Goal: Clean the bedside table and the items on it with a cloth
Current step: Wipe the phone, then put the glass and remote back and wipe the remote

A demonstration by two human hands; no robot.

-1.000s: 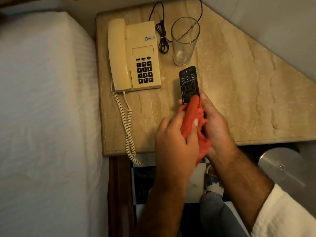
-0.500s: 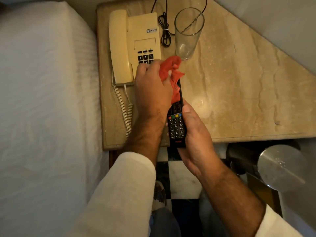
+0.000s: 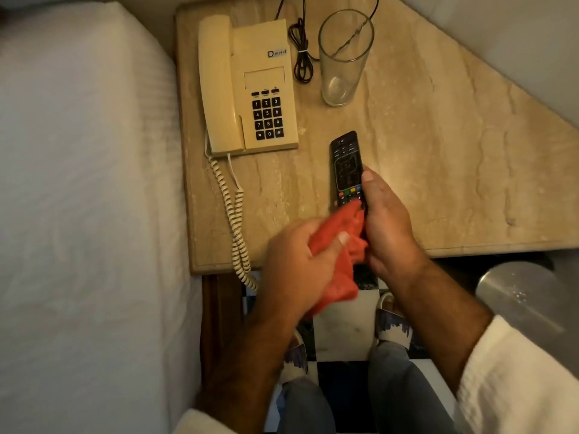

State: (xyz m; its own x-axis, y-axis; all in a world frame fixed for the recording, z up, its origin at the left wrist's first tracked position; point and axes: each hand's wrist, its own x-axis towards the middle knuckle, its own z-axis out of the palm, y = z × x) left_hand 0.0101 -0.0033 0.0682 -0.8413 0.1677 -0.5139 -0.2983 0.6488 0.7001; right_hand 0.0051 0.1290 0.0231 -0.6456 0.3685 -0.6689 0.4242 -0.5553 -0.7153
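Observation:
My right hand (image 3: 388, 227) grips a black remote control (image 3: 346, 167) by its lower half, above the front of the beige marble bedside table (image 3: 438, 170). My left hand (image 3: 297, 264) holds a bunched red cloth (image 3: 341, 252) pressed against the remote's lower end, so that end is hidden. A cream corded telephone (image 3: 247, 86) sits at the table's back left, its coiled cord (image 3: 236, 223) hanging over the front edge. An empty clear drinking glass (image 3: 343, 57) stands upright at the back, to the right of the telephone.
A bed with white linen (image 3: 87, 198) runs along the table's left side. A bundled black cable (image 3: 302, 54) lies between telephone and glass. A round metal bin lid (image 3: 526, 296) sits low on the right. Checkered floor (image 3: 341, 333) and my feet are below.
My left hand has drawn the red cloth back from the remote's top end to its lower end. The upper buttons of the remote are uncovered again.

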